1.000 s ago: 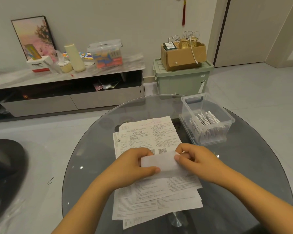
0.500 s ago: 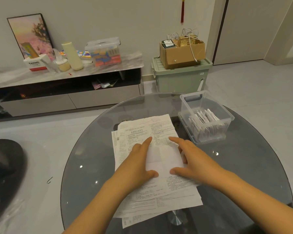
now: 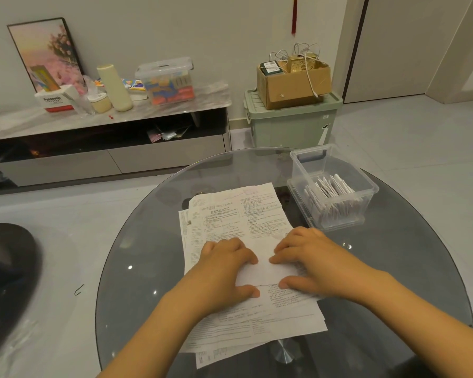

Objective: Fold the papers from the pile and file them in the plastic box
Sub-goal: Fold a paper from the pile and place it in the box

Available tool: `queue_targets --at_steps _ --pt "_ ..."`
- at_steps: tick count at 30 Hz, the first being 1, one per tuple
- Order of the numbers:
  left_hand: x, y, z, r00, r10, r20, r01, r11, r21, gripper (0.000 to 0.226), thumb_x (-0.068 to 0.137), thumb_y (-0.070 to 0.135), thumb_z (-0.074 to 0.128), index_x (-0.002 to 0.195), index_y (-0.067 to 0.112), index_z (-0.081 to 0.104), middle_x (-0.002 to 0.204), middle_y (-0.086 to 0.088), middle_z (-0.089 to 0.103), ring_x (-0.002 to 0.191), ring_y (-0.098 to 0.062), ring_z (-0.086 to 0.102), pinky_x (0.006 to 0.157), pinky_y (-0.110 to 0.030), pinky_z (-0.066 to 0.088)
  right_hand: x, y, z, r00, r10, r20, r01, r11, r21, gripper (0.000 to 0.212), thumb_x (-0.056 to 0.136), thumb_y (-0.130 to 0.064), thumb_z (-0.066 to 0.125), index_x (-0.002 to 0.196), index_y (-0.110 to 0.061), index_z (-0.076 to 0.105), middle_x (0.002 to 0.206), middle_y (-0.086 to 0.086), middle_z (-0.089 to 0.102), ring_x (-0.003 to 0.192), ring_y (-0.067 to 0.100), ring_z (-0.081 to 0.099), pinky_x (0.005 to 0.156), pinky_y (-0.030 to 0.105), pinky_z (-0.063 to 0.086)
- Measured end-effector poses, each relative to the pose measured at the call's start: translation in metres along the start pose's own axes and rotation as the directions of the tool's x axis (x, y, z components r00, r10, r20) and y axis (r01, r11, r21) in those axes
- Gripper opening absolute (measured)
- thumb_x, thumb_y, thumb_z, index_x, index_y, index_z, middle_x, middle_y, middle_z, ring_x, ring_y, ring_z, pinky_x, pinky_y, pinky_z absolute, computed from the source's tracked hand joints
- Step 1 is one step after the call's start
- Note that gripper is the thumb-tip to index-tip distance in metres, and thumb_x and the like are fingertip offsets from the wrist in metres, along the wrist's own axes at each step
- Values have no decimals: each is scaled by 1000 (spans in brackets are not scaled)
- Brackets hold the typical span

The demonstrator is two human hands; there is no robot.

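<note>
Head view looks down over two bare forearms, both cut off by the bottom edge, so nothing of the person past the elbows shows. The left hand lies flat with fingers bent at the knuckles, pressing down on a folded paper; it grips nothing. The right hand does the same from the other side, fingertips and thumb flat on the sheet. Both hands cover the side edges of that folded paper, so its full outline cannot be made out; what shows is a blank white strip between them with a crease along its near edge. It rests on top of the pile of printed sheets, loosely stacked and fanned on the round glass tabletop. The print is too small to read. The lowest sheets poke out toward the near rim, partly hidden by the left forearm.

Beyond the right hand, near the pile but apart from it, stands the clear plastic box, about half filled with folded white slips standing on edge; their number cannot be counted. Farther off, on the floor, a green bin carries a cardboard box, and a low cabinet holds clutter.
</note>
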State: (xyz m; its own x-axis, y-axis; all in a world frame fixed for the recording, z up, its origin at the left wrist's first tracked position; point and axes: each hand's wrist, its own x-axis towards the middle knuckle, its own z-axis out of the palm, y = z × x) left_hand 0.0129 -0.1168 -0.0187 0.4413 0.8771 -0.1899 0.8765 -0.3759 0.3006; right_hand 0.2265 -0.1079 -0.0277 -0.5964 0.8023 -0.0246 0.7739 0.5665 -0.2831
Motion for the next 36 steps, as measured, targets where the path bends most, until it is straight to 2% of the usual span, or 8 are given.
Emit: queue_targets --at_steps 6,9,13,18,24,30,34,36 --pt "-1 1 -6 999 40 -31 -41 999 -15 39 90 45 52 127 34 52 126 16 45 117 -9 38 104 -25 31 -2 -3 0 998 -2 -67 5 999 50 37 85 -46 51 117 -32 63 120 -16 61 110 6 50 99 21 36" --pt "-1 0 -10 997 45 -66 -51 994 -92 27 93 38 48 114 29 63 114 16 57 105 -4 49 97 -24 40 -2 -4 -2 993 40 -107 -30 995 92 29 87 -38 47 105 -28 68 102 -10 67 94 7 57 85 27 47" --pt "1 2 -10 994 11 -108 -24 993 -115 24 96 32 43 110 28 63 109 14 61 97 -3 53 86 -18 42 1 -5 2 981 111 -162 -95 990 101 25 92 -35 44 103 -26 65 91 -6 65 82 9 55 73 25 47" --pt "8 4 -6 981 -38 -189 19 995 -100 20 95 33 48 108 27 60 106 11 62 93 -6 53 79 -21 40 8 -8 6 955 217 -201 -170 959 227 16 92 -34 51 106 -30 58 91 -12 55 81 5 48 73 23 43" --pt "21 5 3 957 -166 -237 131 979 -158 25 87 41 60 107 27 58 104 10 60 87 -7 48 74 -20 34 18 -14 16 921 340 -192 -258 899 354 30 85 -39 63 112 -32 53 94 -11 46 93 10 48 83 27 45" --pt "26 -1 4 939 -282 -199 205 920 -336 29 81 33 70 103 28 53 103 12 55 90 -8 49 68 -20 35 21 -11 16 899 405 -166 -312 859 406 48 84 -35 65 127 -38 43 84 -22 39 94 9 43 87 29 44" --pt "26 -7 0 938 -313 -149 242 899 -364 38 79 28 73 110 27 51 102 10 48 90 -10 47 74 -21 35 21 -5 12 907 403 -122 -320 849 420 57 87 -23 62 134 -45 36 88 -9 52 91 10 44 85 28 45" --pt "26 -11 -2 937 -328 -121 267 894 -359 41 78 27 75 112 26 50 94 8 46 83 -10 47 69 -21 36 20 -2 12 914 391 -112 -313 852 420 57 88 -18 61 132 -45 39 90 -6 52 88 9 44 82 26 44"
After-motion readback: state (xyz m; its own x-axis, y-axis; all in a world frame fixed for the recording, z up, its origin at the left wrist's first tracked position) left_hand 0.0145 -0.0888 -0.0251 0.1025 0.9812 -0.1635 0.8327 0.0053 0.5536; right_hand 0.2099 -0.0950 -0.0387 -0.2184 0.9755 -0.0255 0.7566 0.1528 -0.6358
